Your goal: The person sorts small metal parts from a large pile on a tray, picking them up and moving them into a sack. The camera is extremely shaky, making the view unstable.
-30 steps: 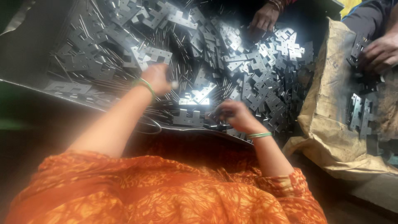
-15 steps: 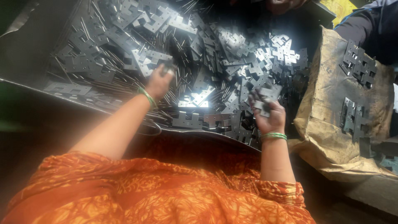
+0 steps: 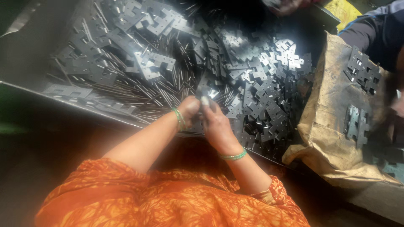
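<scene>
My left hand [image 3: 190, 107] and my right hand [image 3: 215, 125] meet in the middle of the view, just above the near rim of a metal tray [image 3: 29, 46]. Both are closed around a small grey metal hinge plate [image 3: 205, 96] that pokes up between the fingers. Whether a pin is held too is hidden. Each wrist carries a green bangle. Beyond the hands the tray holds a heap of loose hinge plates [image 3: 261, 88] and several thin steel pins [image 3: 147, 90].
A brown sack [image 3: 324, 126] lies at the right with several joined hinges [image 3: 362, 73] on it. Another person's dark blue sleeve [image 3: 374, 29] reaches in at the top right, and a second hand [image 3: 286, 5] shows at the top edge. My orange clothing fills the bottom.
My left hand drew back from the pile and my right hand moved left from the plates; both now meet at the centre on one metal piece.
</scene>
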